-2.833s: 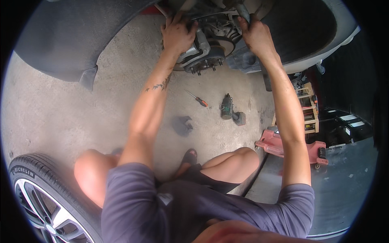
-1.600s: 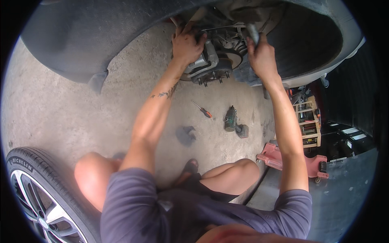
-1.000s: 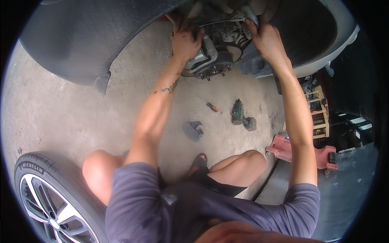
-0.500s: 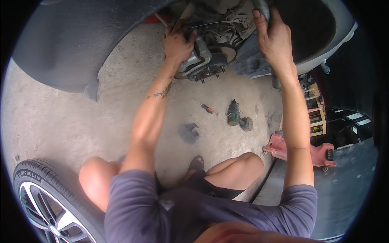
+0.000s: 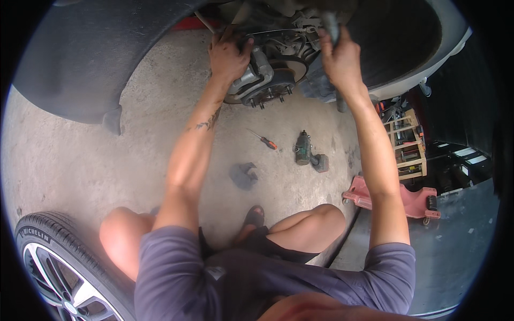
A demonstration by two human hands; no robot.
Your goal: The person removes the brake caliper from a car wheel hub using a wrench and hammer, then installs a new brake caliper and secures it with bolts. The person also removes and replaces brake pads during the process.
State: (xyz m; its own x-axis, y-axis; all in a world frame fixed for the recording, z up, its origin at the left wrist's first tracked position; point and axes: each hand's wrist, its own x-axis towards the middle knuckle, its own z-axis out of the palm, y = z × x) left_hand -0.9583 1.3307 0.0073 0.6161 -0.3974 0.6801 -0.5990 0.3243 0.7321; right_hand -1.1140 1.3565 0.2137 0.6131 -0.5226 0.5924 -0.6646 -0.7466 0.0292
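Up in the wheel well, my left hand [image 5: 229, 60] is closed just behind the grey brake caliper [image 5: 261, 63]; what its curled fingers grip is hidden. My right hand [image 5: 342, 63] is wrapped around a grey metal bar [image 5: 331, 27]. The bar's lower end sticks out below my wrist, and its upper end is blurred near the top edge. Between my hands sits the brake disc [image 5: 294, 65], its hub [image 5: 267, 92] bare with several wheel studs pointing toward me. Suspension parts and a thin cable lie behind the disc.
On the concrete floor lie a screwdriver [image 5: 263, 140], a green cordless impact wrench [image 5: 304, 148] and a dark glove-like item [image 5: 245, 175]. A wheel with tyre [image 5: 45, 232] is at lower left. A red creeper [image 5: 412, 201] and a wooden crate [image 5: 412, 170] stand right. The dark fender [image 5: 91, 59] hangs at left.
My right hand has swung the metal bar left and slightly down, closer to the disc. My left hand keeps its place behind the caliper. The whole view has shifted a little.
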